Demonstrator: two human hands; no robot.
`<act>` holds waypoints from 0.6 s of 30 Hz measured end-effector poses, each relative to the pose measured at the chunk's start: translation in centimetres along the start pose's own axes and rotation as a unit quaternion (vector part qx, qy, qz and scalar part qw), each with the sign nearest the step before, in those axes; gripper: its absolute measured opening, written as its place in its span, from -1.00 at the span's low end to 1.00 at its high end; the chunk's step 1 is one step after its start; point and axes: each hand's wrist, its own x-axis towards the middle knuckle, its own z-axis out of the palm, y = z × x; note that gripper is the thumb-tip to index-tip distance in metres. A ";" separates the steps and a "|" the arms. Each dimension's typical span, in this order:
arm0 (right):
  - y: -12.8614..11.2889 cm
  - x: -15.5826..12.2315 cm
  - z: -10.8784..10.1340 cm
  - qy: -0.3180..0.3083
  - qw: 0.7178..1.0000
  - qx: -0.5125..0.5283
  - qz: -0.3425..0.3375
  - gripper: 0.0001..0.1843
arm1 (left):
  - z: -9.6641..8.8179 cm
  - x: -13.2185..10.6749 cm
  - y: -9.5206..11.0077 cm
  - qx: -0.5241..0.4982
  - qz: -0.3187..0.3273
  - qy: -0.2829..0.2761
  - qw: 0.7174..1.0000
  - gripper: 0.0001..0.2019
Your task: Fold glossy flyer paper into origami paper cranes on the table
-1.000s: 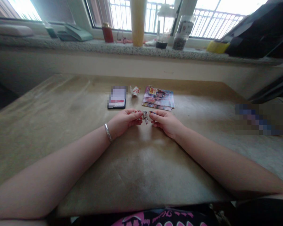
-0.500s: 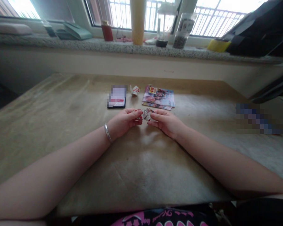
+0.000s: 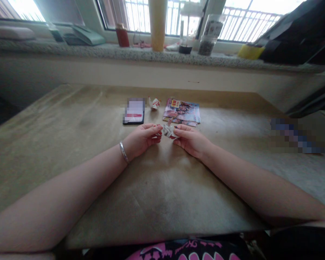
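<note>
A small folded paper piece (image 3: 167,130), white with red print, is pinched between both my hands just above the beige table (image 3: 70,119). My left hand (image 3: 141,139), with a silver bracelet on the wrist, grips its left side with closed fingers. My right hand (image 3: 191,140) grips its right side, fingers also closed. Behind the hands lie a stack of colourful printed paper squares (image 3: 182,112), another small folded paper piece (image 3: 154,103) and a dark phone (image 3: 134,112).
A blurred blue object (image 3: 296,136) lies at the table's right. The stone window sill (image 3: 141,54) behind carries a red can (image 3: 123,35), a yellow cylinder (image 3: 157,25), jars (image 3: 209,34), a green box (image 3: 86,36) and black items (image 3: 295,36).
Both hands have shifted slightly away from me with the paper piece, and its shape between the fingertips has changed a little. Everything else on the table stays put.
</note>
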 end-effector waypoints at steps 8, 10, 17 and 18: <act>0.1 0.1 -0.2 -0.002 1.000 0.010 0.002 -0.62 | 0.0 0.0 0.1 -0.010 -0.007 0.003 1.000 -0.75; 0.1 0.1 -0.1 -0.001 1.000 0.009 -0.001 -0.61 | 0.0 0.1 0.1 -0.010 -0.006 -0.002 1.000 -0.77; 0.2 0.2 -0.3 -0.007 1.000 -0.005 -0.008 -0.61 | -0.1 0.2 0.1 -0.003 -0.012 -0.014 1.000 -0.78; 0.2 0.3 -0.4 -0.007 1.000 -0.012 -0.012 -0.62 | -0.1 0.2 0.1 -0.002 -0.012 -0.014 1.000 -0.78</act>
